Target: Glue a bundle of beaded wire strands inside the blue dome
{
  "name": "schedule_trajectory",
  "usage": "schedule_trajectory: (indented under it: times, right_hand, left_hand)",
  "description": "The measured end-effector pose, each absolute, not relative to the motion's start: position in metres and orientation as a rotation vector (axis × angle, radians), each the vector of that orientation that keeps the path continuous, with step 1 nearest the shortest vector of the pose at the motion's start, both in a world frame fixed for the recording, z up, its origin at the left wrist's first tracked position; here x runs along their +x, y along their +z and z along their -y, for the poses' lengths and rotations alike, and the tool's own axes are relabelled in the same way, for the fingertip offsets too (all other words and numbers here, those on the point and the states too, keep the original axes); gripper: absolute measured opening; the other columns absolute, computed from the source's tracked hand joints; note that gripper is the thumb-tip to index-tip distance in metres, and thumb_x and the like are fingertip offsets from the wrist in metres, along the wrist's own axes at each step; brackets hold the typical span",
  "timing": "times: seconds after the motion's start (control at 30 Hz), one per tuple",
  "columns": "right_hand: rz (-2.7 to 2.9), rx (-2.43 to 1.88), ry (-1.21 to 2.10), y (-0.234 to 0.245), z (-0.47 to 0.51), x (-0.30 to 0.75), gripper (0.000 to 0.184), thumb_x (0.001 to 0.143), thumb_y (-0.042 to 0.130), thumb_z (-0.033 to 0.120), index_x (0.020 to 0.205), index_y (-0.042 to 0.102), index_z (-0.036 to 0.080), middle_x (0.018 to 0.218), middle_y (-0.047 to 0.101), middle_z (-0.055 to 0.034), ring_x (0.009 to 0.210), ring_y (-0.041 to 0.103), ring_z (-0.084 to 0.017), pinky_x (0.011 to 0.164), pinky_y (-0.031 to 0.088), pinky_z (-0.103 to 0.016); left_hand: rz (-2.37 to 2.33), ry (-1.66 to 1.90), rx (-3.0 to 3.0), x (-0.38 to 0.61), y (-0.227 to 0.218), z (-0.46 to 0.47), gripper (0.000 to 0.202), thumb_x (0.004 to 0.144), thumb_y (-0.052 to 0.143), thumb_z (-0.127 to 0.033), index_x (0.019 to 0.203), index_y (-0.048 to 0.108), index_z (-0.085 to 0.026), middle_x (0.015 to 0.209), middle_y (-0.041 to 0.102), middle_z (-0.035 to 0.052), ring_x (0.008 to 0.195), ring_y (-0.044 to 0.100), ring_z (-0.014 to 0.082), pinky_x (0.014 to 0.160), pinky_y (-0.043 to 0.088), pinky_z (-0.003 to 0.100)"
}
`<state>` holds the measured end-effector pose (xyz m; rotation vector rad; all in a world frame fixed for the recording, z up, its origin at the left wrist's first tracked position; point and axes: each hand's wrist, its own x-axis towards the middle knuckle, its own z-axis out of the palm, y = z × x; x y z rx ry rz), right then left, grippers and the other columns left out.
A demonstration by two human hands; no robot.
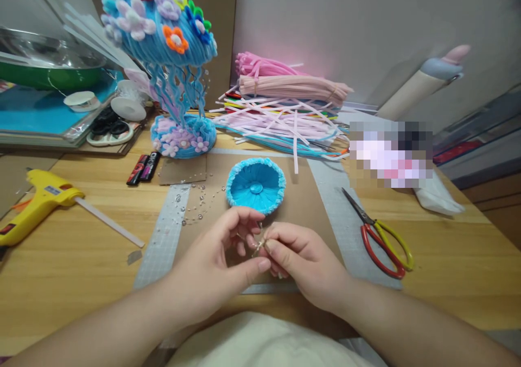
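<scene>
Above the brown board, my right hand (299,255) pinches a small, thin, shiny strand (260,244) between thumb and fingertips. Its exact kind is hard to make out. My left hand (234,247) is beside it, with curled fingers and the thumb apart, close to the strand but with nothing clearly gripped. Just beyond both hands sits a blue bowl-shaped piece (256,179) with a fluffy rim and a round disc in its middle. Clear beaded strings (199,201) lie to the left of it.
Scissors (376,231) lie at right, a yellow glue gun (44,201) at left. A flowered blue pipe-cleaner jellyfish (171,30) stands at the back left. Pipe-cleaner bundles (288,87) are piled behind. Two small dark packs (143,169) and a spool (128,106) lie left.
</scene>
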<state>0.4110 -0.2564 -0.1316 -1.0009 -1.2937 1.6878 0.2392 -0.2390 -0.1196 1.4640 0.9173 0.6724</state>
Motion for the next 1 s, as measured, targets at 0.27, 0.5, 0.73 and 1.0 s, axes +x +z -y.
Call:
schedule_trajectory:
  times: [0.27, 0.5, 0.73, 1.0]
  right_hand:
    - [1.438, -1.196, 1.687, -0.127, 0.253, 0.411, 0.024, 0.086, 0.051, 0.028, 0.064, 0.054, 0.017, 0.062, 0.054, 0.0005, 0.062, 0.050, -0.013, 0.059, 0.040, -0.024]
    - [1.432, -1.302, 1.824, -0.128, 0.248, 0.413, 0.032, 0.086, 0.050, 0.032, 0.059, 0.051, 0.016, 0.054, 0.052, 0.0009, 0.050, 0.043, -0.010, 0.052, 0.034, -0.023]
    - [1.757, -1.354, 1.613, -0.134, 0.251, 0.416, 0.034, 0.094, 0.043, 0.028, 0.063, 0.051, 0.017, 0.061, 0.053, 0.0013, 0.057, 0.047, -0.011, 0.055, 0.035, -0.022]
    - [1.877, -1.201, 1.643, -0.126, 0.249, 0.417, 0.027, 0.093, 0.044, 0.021, 0.067, 0.048, 0.017, 0.063, 0.048, 0.0032, 0.060, 0.044, -0.011, 0.057, 0.034, -0.022]
  left_hand:
    - [-0.878, 0.803, 2.587, 0.225, -0.109, 0.235, 0.033, 0.081, 0.057, -0.011, 0.108, 0.061, -0.030, 0.128, 0.055, 0.0047, 0.121, 0.041, 0.0287, 0.099, 0.030, 0.046]
    - [-0.944, 0.558, 2.742, 0.229, -0.106, 0.232, 0.025, 0.079, 0.051, -0.012, 0.100, 0.061, -0.023, 0.126, 0.060, 0.0051, 0.119, 0.045, 0.0301, 0.099, 0.024, 0.049]
    - [-0.921, 0.495, 2.711, 0.231, -0.107, 0.231, 0.026, 0.078, 0.050, -0.010, 0.097, 0.060, -0.024, 0.128, 0.060, 0.0033, 0.122, 0.044, 0.0291, 0.104, 0.018, 0.049]
    - [-0.883, 0.405, 2.278, 0.231, -0.106, 0.232, 0.014, 0.073, 0.047, -0.007, 0.076, 0.049, -0.021, 0.076, 0.056, -0.0005, 0.076, 0.051, 0.0173, 0.076, 0.040, 0.034]
